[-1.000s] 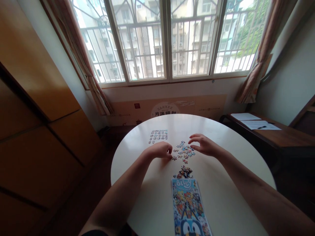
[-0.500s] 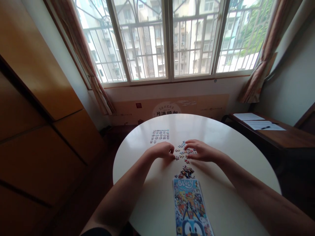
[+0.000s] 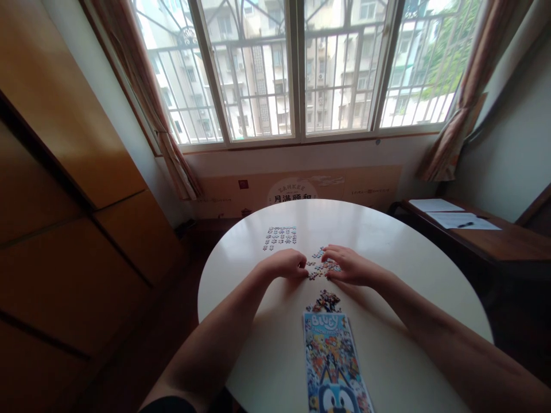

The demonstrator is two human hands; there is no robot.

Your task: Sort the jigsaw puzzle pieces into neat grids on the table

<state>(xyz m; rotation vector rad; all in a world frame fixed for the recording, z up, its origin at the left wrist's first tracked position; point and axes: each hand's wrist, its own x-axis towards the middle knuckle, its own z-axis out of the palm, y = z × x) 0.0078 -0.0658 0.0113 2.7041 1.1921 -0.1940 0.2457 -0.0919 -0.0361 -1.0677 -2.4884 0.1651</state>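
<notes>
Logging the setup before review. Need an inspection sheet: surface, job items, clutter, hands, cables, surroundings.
Surface: white round table, glossy, with window glare at the far side.
Job items: jigsaw pieces in spaced rows, far left; loose pile between the hands; darker pile just beyond the Bluey picture panel.
Clutter: papers and a dark pen on the brown side table, right.
Hands: left hand beside the loose pile, grip unclear; right hand open over its right side.
Cables: nothing seen.
Surroundings: barred window ahead, curtains either side, wooden cabinet left.
</notes>
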